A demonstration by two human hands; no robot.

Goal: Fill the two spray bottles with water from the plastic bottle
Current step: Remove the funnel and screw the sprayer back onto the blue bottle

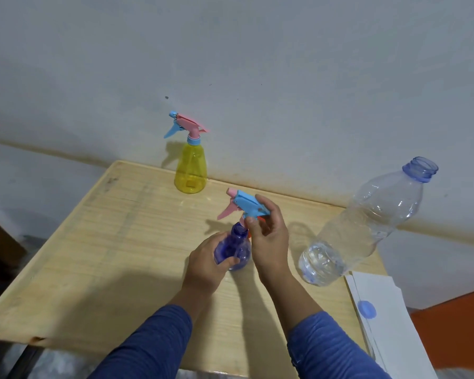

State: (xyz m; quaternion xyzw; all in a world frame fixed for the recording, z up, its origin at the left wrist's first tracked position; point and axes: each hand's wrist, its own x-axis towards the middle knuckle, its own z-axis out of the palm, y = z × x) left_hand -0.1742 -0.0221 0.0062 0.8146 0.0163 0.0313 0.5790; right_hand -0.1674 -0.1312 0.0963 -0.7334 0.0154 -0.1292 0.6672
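Near table centre, left hand [206, 265]: fingers curled round the translucent blue spray bottle body [234, 250], thumb across its front; bottle stands upright on the table, neck open.
Right hand [268, 236]: fingers closed in a pinch on the light-blue trigger spray head with pink nozzle and lever [244, 206], held lifted just above the open neck, apart from it, nozzle pointing left.
Blue bottle contents: cannot tell a water level through the tinted wall and the hand.
Sleeves: both forearms in dark blue ribbed fabric [159, 343].
Clear plastic water bottle [367, 222]: stands right of the hands, uncapped, blue neck ring; a small amount of water at the bottom, the rest empty.
Round blue cap [366, 309]: lies on white paper sheets [389, 318] at the table's right near edge.
Translucent yellow spray bottle [191, 168]: upright at the far edge by the wall, well apart from the hands, pink and light-blue trigger head screwed on; fill level not readable.
Surface: pale wooden table [93, 255] against a grey-white wall [257, 64].
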